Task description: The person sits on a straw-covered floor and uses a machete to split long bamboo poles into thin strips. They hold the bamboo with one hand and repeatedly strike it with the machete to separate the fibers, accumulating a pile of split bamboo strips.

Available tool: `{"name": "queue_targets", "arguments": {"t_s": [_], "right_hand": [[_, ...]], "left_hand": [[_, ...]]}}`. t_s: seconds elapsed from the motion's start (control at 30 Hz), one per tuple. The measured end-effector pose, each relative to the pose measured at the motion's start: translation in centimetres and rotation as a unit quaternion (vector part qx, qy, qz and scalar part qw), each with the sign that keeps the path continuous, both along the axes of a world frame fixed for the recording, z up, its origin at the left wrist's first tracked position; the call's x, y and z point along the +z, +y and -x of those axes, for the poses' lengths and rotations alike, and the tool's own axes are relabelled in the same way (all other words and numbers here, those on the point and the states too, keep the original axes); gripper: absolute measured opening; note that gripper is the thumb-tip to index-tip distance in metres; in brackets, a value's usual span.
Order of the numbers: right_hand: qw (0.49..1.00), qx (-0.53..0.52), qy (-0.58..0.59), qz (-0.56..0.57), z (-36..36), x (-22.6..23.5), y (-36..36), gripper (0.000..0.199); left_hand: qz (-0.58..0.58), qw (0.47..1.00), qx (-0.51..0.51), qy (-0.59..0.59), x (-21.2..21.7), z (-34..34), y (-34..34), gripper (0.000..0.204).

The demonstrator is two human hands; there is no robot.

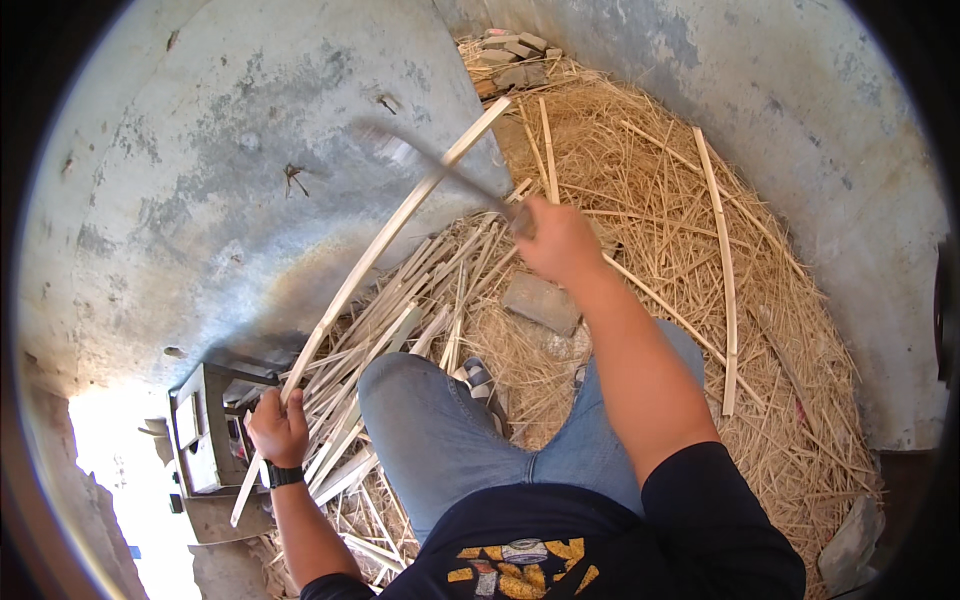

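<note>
My left hand (278, 428), with a dark watch at its wrist, is closed around the lower part of a long pale split strip of bamboo or wood (385, 240). The strip slants up and to the right, its far end in the air. In my right hand (560, 240) is the handle of a curved blade tool, seemingly a billhook (480, 190). Its blade is smeared by motion and points up and left, crossing the strip near its upper end. Whether blade and strip touch, I cannot tell.
Between my legs and the wall lies a heap of split strips (410, 300). Shavings (640, 190) cover the floor, with a long strip (728, 280) at right. A flat block (541, 302) lies ahead of my knees, bricks (515, 46) farther off. A boxy frame (200, 430) stands left.
</note>
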State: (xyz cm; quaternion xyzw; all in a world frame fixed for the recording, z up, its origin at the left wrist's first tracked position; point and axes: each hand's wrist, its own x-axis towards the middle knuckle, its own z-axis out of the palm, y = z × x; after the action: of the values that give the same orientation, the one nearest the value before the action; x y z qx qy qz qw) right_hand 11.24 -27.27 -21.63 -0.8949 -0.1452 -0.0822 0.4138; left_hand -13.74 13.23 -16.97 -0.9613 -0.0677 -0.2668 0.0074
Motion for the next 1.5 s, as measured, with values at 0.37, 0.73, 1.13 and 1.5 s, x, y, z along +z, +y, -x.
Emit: {"name": "queue_targets", "arguments": {"t_s": [0.37, 0.73, 1.13, 1.5], "right_hand": [[0.982, 0.145, -0.078, 0.092, 2.8, 0.8, 2.5, 0.02], [0.995, 0.062, 0.031, -0.067, 1.4, 0.2, 0.5, 0.028], [0.994, 0.008, 0.047, -0.098, -0.9, -0.6, -2.1, 0.027], [0.97, 0.222, 0.001, 0.102, 4.0, 3.8, 1.5, 0.023]], "left_hand": [[0.08, 0.996, 0.002, 0.033, 0.1, 0.0, -1.7, 0.045], [0.069, 0.996, -0.001, 0.058, 0.4, 1.1, -1.6, 0.045], [0.023, 0.999, 0.008, 0.043, 0.7, 2.3, -1.5, 0.047], [0.09, 0.995, 0.001, 0.04, 1.6, 1.1, -4.6, 0.046]]}}
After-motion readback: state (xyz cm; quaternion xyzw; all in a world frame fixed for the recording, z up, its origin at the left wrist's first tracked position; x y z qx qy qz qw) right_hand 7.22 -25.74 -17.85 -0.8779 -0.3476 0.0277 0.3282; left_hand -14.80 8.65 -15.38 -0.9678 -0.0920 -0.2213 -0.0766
